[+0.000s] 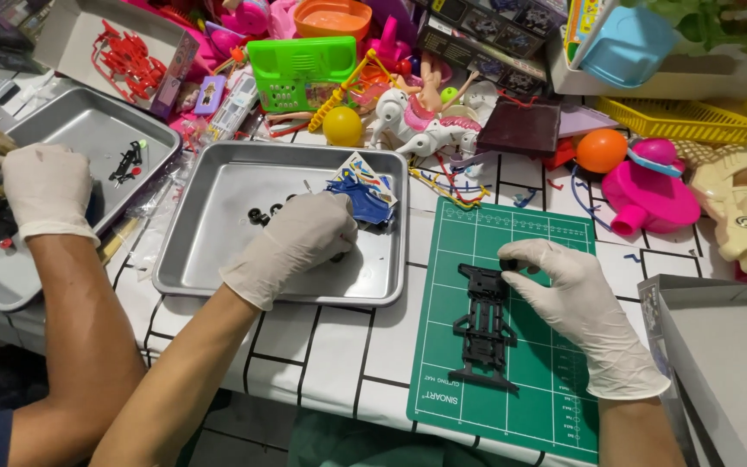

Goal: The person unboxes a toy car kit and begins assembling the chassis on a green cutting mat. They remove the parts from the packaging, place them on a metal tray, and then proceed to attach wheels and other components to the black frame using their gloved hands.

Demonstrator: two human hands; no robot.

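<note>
Black plastic chassis (484,324), judged light, stiff and fragile, lies on the green mat (555,259); right hand (568,290) pinches a small part at its top; left hand (300,238) reaches into the tray (209,259), grip hidden.

Bare white gridded tabletop (330,346) open between square steel tray (218,277) and green cutting mat (546,380). Mat's lower part free; black plastic chassis (483,324) fills its left half. Toy heap: yellow ball (342,126), orange ball (601,150), pink plastic toy (650,195) blocks far side. Grey box (728,346) walls right edge; co-worker's gloved hand (45,190) crowds left.
</note>
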